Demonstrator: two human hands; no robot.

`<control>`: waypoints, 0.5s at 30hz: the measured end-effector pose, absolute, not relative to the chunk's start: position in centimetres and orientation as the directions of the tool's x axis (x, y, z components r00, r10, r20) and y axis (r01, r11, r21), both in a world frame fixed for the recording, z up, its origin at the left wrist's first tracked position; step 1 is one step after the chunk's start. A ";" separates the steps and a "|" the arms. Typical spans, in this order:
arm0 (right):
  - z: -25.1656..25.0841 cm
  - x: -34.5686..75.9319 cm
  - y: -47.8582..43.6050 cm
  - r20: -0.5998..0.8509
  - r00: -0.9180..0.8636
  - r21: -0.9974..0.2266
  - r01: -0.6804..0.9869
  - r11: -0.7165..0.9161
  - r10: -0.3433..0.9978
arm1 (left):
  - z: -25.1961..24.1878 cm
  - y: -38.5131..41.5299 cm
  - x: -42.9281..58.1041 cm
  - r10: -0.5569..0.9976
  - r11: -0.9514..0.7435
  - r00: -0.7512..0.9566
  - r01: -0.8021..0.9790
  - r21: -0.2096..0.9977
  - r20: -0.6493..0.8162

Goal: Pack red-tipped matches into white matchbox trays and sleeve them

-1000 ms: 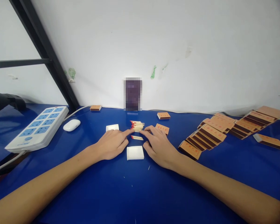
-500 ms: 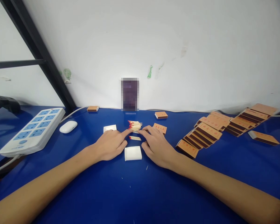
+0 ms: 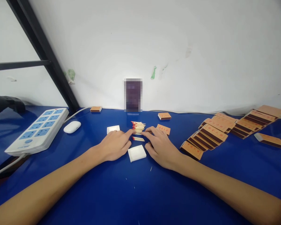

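Observation:
A pile of red-tipped matches (image 3: 138,127) lies between my two hands. My left hand (image 3: 115,144) has its index finger stretched to the red heads. From the other side, my right hand (image 3: 161,145) reaches the bare ends with its index finger. Fingers on both hands are apart, and neither hand grips anything. A few more matches (image 3: 138,139) form a small separate row just nearer. Close to both hands, a white matchbox tray (image 3: 137,153) sits slightly turned. Another white tray (image 3: 113,128) is partly hidden behind my left hand, and a matchbox sleeve (image 3: 164,127) behind my right.
Rows of overlapping matchboxes (image 3: 213,132) spread across the right, with a single matchbox (image 3: 270,140) beside them. Two matchboxes (image 3: 164,116) (image 3: 96,109) lie near the wall. A power strip (image 3: 37,131) and a white earphone case (image 3: 72,127) are at left.
The near white tray has turned a little, its right side swinging away from me. The whole view has shifted slightly. My hands keep nearly the same position by the matches.

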State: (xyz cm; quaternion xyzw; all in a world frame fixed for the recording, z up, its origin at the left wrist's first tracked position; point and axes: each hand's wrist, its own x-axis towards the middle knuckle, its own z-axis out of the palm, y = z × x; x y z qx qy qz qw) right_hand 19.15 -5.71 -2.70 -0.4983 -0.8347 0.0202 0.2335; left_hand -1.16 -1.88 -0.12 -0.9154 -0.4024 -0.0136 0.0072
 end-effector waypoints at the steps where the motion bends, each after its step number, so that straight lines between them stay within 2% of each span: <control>1: -2.7 19.1 -5.7 0.370 -0.391 -0.269 0.823 0.500 0.843 | -0.2 -1.9 -1.2 0.736 -0.677 0.676 0.736 0.009 0.039; 15: -2.8 19.3 -5.7 0.385 -0.414 -0.306 0.786 0.537 0.825 | -0.4 -2.1 -1.8 0.699 -0.714 0.706 0.685 0.145 0.109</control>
